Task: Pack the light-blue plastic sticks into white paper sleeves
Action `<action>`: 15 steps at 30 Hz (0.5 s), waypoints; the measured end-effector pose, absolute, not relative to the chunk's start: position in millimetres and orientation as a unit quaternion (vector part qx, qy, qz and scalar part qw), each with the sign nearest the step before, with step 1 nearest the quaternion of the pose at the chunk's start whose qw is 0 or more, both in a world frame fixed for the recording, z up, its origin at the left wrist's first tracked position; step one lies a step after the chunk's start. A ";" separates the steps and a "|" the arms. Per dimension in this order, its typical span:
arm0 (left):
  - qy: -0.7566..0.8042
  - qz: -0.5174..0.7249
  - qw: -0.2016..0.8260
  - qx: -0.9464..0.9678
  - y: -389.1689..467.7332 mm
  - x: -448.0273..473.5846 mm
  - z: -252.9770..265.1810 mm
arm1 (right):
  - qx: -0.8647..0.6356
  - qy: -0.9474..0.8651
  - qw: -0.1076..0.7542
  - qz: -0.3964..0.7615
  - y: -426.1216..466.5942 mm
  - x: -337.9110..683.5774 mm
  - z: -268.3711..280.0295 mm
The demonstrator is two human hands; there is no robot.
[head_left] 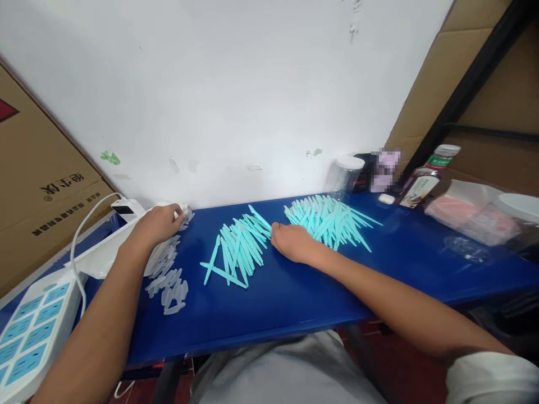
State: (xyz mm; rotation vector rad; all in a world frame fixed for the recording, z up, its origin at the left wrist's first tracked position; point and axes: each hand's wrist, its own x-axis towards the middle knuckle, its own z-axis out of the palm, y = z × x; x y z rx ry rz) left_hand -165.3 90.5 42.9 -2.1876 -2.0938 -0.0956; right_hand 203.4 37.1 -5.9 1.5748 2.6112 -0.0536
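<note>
A white wall (252,84) runs along the far edge of my blue table (311,300), and a cardboard carton (29,163) rises past its left edge. A white power strip (36,331) lies at the left end. The bigger heap of turquoise sticks (324,224) sits by the far edge, right of the middle; the smaller heap (244,247) lies left of it, slightly nearer the near edge. Small translucent pieces (168,283) are strewn farther left, from the far edge toward the near one. A white-capped bottle (425,179) stands toward the far right corner. My right hand (295,242), between the two heaps, is closed, its fingertips pinching the end of one turquoise stick (257,216). My left hand (158,224) curls over the translucent pieces near the far edge; I cannot tell whether it grips any
</note>
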 end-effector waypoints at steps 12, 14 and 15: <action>-0.658 0.051 -0.115 -0.742 90.7 -180.0 40.3 | 0.457 0.882 -0.046 -0.103 59.9 239.4 -3.5; -0.653 0.023 -0.098 -0.750 92.0 -176.1 37.3 | 0.458 0.882 -0.029 -0.107 60.5 238.7 -5.7; -0.650 0.003 -0.085 -0.755 92.4 -173.9 35.8 | 0.462 0.881 -0.018 -0.101 60.0 237.6 -6.3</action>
